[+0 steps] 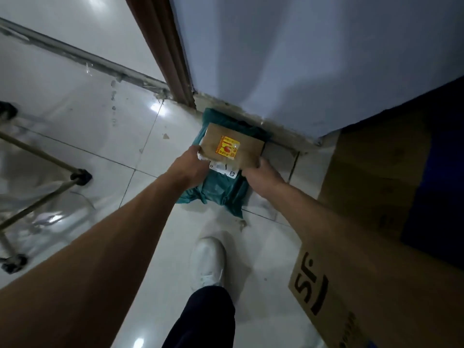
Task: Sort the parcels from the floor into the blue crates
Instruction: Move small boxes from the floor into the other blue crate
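Glossy white floor tiles [100, 136] are seen meeting a pale wall [301, 59] and a brown door frame [160, 46] in a corner. A wheeled trolley frame [50, 172] is cut off at left. A large carton [371, 172] printed SF stands at right, and a dark blue shape [431, 209] on it cannot be confirmed as a crate. A small cardboard box [233, 149] is held low in the corner, over a teal poly mailer [221, 194] that lies crumpled on the tiles against the wall base; whether the box is lifted clear of the mailer cannot be told. The left hand [190, 169] is clamped on the box's left edge and the right hand [261, 174] on its near right corner, with fingers curled round the edges and mostly hidden underneath. A yellow and red sticker [227, 148] is stuck on the box top, and a white label [222, 168] shows just below the box, on the mailer as far as can be told. The box is judged stiff and light, with flat faces that could slip if pinched loosely. An opposed two-edge hold is judged secure, and the sticker possibly warns of fragile contents, so gentle setting down is advised. The mailer is judged soft, floppy and slick; it is best taken by a bunched fold or scooped from under its middle, since an edge grip would let the contents sag. A white shoe [208, 262] is planted near the mailer.
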Available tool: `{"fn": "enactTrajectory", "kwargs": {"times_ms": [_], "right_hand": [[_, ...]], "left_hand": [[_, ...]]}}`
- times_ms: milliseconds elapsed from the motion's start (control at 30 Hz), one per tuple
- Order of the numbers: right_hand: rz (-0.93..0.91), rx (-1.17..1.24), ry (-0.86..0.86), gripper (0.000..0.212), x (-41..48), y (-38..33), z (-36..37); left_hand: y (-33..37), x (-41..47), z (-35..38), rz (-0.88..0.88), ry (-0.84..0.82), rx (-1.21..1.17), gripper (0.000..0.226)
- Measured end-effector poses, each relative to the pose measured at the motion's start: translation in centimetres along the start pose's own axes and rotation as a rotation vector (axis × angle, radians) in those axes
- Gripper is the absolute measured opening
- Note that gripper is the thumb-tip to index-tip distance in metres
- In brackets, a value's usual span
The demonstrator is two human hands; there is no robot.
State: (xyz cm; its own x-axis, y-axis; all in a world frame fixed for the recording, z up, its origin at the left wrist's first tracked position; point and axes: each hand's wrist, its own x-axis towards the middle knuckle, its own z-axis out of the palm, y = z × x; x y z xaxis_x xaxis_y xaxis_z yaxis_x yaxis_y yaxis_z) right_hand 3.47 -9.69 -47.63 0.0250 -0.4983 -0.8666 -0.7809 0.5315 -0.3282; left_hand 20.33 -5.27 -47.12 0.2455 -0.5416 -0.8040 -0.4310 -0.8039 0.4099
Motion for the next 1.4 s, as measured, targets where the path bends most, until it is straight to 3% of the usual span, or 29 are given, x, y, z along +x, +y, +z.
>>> {"fn": "enactTrajectory", "kwargs": {"times_ms": [200,300,433,567,733,833,1100,1300,1400], "right_hand": [[0.006,0.149,-0.007,0.051,0.7,0.8,-0.1],[-0.007,0.155,-0.021,0.044,-1.9,1.2,-1.2],[-0.006,0.147,-0.052,0.057,-7.0,1.2,-3.4],[0.003,0.172,-0.017,0.071,-13.2,1.0,-6.3],[0.006,0.195,0.056,0.063,-20.9,1.5,-9.8],[-0.059,0.176,0.048,0.056,-26.4,1.5,-12.5],[-0.239,0.106,0.046,0.063,-41.7,2.0,-21.7],[-0.359,0.143,0.101,0.084,-52.0,5.1,-26.5],[-0.422,0.163,0.116,0.073,-56.7,7.2,-28.2]], "left_hand": [[-0.2,0.2,-0.2,-0.056,-0.029,-0.142,0.038],[-0.3,-1.8,-0.8,-0.105,-0.024,-0.195,0.046],[0.3,-6.1,-2.1,-0.118,-0.01,-0.268,0.049],[2.9,-12.6,-2.7,-0.165,0.015,-0.42,0.041],[6.4,-20.3,-3.3,-0.145,-0.002,-0.437,0.048],[8.6,-26.1,-3.9,-0.143,0.034,-0.525,0.047],[15.3,-41.6,-4.3,-0.114,0.138,-0.595,0.027],[19.3,-52.0,-2.9,-0.076,0.196,-0.641,0.024],[21.2,-56.8,-2.1,-0.048,0.215,-0.675,0.017]]}}
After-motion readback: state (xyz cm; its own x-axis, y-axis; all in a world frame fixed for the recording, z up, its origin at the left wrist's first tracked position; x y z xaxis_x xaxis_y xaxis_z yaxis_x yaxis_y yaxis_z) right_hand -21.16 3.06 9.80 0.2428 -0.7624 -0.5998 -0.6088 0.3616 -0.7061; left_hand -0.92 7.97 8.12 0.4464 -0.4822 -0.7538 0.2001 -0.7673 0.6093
